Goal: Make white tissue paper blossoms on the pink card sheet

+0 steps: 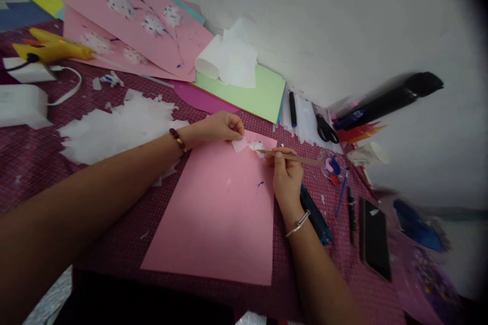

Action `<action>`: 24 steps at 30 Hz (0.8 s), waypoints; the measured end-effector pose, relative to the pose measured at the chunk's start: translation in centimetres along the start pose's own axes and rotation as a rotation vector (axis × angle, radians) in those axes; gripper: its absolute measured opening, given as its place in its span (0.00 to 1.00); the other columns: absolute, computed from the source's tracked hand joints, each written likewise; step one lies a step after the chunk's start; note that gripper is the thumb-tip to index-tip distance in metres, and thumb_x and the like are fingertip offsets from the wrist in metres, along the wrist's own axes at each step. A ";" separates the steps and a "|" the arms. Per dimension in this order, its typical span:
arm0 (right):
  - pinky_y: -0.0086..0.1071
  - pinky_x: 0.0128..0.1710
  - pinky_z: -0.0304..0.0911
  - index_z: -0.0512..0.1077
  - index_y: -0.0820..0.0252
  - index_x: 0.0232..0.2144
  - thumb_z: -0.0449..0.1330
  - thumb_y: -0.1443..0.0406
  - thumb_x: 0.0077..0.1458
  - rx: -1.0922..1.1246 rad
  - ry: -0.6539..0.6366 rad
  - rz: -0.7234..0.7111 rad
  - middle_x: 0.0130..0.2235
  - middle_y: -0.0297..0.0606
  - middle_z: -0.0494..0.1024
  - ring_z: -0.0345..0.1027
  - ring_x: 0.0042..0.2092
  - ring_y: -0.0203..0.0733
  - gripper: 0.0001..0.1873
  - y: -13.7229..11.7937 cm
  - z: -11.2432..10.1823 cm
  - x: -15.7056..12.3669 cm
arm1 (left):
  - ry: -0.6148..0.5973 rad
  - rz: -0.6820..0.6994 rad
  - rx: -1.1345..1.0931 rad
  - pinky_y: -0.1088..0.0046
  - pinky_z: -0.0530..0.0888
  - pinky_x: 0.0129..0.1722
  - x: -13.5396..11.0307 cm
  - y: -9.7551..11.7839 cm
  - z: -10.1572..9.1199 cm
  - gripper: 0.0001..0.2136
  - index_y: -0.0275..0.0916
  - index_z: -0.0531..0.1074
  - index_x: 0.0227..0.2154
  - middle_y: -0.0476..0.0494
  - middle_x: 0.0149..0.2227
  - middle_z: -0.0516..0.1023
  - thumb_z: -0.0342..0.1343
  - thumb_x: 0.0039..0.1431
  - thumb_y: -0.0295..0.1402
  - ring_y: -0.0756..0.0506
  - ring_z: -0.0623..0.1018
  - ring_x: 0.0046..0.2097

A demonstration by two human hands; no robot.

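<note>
The pink sheet [217, 223] lies flat on the cloth [122, 228], near edge toward the person, bearing a small dark blue mark right of its middle. At its far end sits a tuft [255, 145], white, crumpled, flecked with blue. Just left of it, the left hand [229, 128] pinches a scrap [239, 144], small, pale and squarish. The right hand [287, 177] grips a stick [309, 160], thin and light brown, slanting, its tip at the tuft.
</note>
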State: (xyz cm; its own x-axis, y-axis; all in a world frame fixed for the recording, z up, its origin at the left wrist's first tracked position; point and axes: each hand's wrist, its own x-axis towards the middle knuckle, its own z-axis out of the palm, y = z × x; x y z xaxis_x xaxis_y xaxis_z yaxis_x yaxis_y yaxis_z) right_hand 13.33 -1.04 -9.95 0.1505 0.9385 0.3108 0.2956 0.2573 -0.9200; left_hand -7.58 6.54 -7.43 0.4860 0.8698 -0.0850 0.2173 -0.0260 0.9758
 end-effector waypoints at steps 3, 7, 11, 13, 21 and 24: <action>0.35 0.30 0.66 0.68 0.59 0.33 0.54 0.59 0.59 0.005 0.002 0.009 0.29 0.34 0.74 0.68 0.27 0.37 0.09 0.0 0.0 0.0 | -0.068 0.039 -0.011 0.80 0.60 0.23 0.1 0.5 0.9 0.01 0.33 0.72 0.23 0.52 0.21 0.70 0.56 0.46 0.23 0.56 0.66 0.23; 0.35 0.31 0.66 0.68 0.58 0.34 0.54 0.58 0.60 0.001 -0.003 0.026 0.28 0.34 0.74 0.68 0.27 0.37 0.10 0.4 -0.1 0.1 | -0.090 0.113 0.029 0.80 0.63 0.25 1.0 0.5 2.8 0.03 0.33 0.74 0.25 0.50 0.24 0.73 0.56 0.46 0.24 0.55 0.69 0.25; 0.35 0.31 0.67 0.68 0.59 0.34 0.55 0.58 0.59 0.028 0.011 0.034 0.28 0.34 0.74 0.69 0.28 0.37 0.10 0.7 -0.2 0.1 | -0.037 0.128 0.076 0.80 0.62 0.24 1.9 -0.1 4.0 0.04 0.32 0.75 0.25 0.49 0.24 0.74 0.55 0.46 0.24 0.55 0.68 0.25; 0.34 0.30 0.67 0.68 0.59 0.34 0.55 0.58 0.59 0.049 0.041 0.044 0.29 0.35 0.74 0.69 0.28 0.37 0.10 0.4 -0.3 0.0 | -0.011 0.112 0.080 0.80 0.63 0.24 2.0 -0.2 4.3 0.04 0.32 0.75 0.25 0.49 0.24 0.74 0.55 0.46 0.24 0.55 0.68 0.25; 0.33 0.29 0.67 0.67 0.57 0.34 0.52 0.59 0.62 0.037 0.119 -0.056 0.27 0.32 0.73 0.69 0.27 0.36 0.09 -1.5 -0.2 -1.1 | 0.011 0.073 0.089 0.79 0.63 0.24 1.8 0.4 4.4 0.04 0.31 0.76 0.25 0.48 0.23 0.74 0.56 0.45 0.24 0.54 0.69 0.25; 0.33 0.29 0.66 0.67 0.57 0.33 0.51 0.59 0.62 -0.002 0.055 -0.061 0.28 0.33 0.73 0.69 0.27 0.36 0.10 -1.3 -0.1 -1.2 | 0.015 0.095 0.088 0.79 0.63 0.25 2.0 0.3 4.4 0.04 0.31 0.75 0.24 0.48 0.23 0.74 0.56 0.45 0.23 0.54 0.69 0.25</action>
State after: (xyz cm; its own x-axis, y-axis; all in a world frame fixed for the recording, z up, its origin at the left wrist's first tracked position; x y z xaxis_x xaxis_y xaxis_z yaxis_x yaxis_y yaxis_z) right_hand 12.85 -2.48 -9.15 0.1842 0.9070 0.3787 0.3072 0.3128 -0.8988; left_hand -2.84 6.07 -8.22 0.4954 0.8686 0.0110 0.2442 -0.1514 0.9578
